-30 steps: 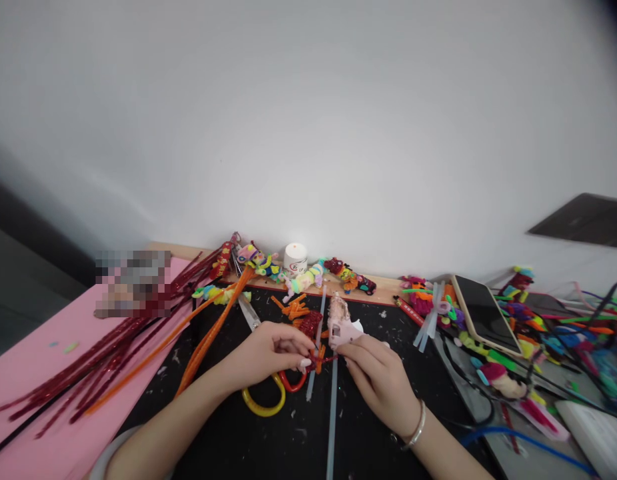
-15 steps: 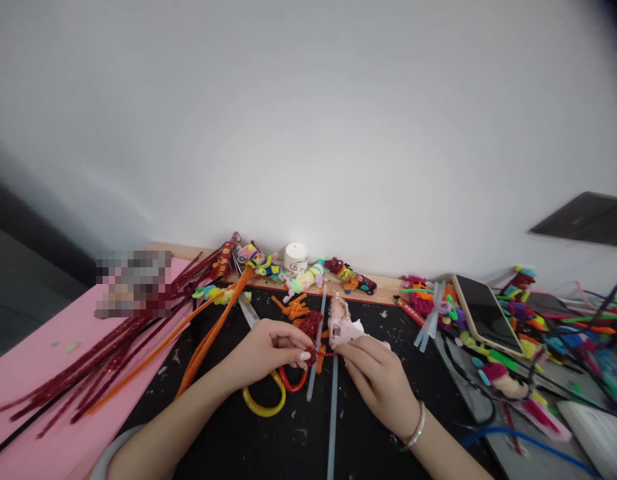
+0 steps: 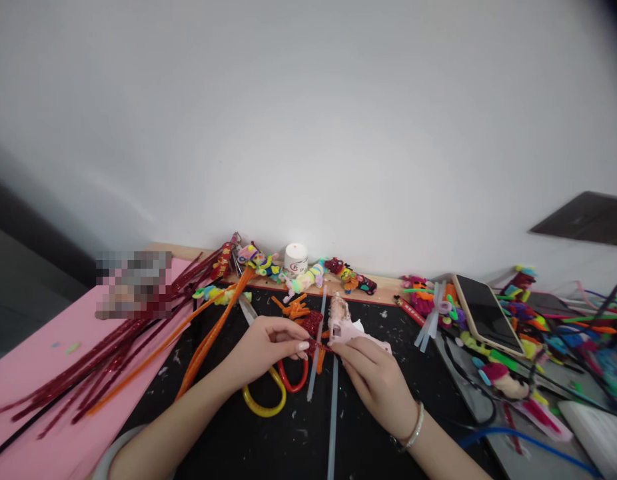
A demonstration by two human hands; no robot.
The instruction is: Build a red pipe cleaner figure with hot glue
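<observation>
Between my two hands runs a short red tinsel pipe cleaner (image 3: 319,346). My left hand (image 3: 273,347) pinches its left end between thumb and fingertips. The other end is pinched by my right hand (image 3: 371,370), which wears a bracelet. Just behind the hands lies a red tinsel piece (image 3: 312,323), partly hidden by my left fingers. A pale pink glue gun (image 3: 341,320) rests beyond my right hand. Scissors (image 3: 264,403) with yellow and red handles lie under and beside my left hand. Cut orange pipe cleaner pieces (image 3: 294,307) are heaped behind.
Long red tinsel stems (image 3: 108,340) and orange stems (image 3: 206,340) spread over the left side. Clear glue sticks (image 3: 332,420) lie on the black mat. A white tub (image 3: 295,259) stands at the wall. To the right are a phone (image 3: 488,313), cables and colourful pipe cleaner figures.
My right hand has shifted slightly left, bringing its fingertips closer to my left hand. The red pipe cleaner stays pinched between both hands.
</observation>
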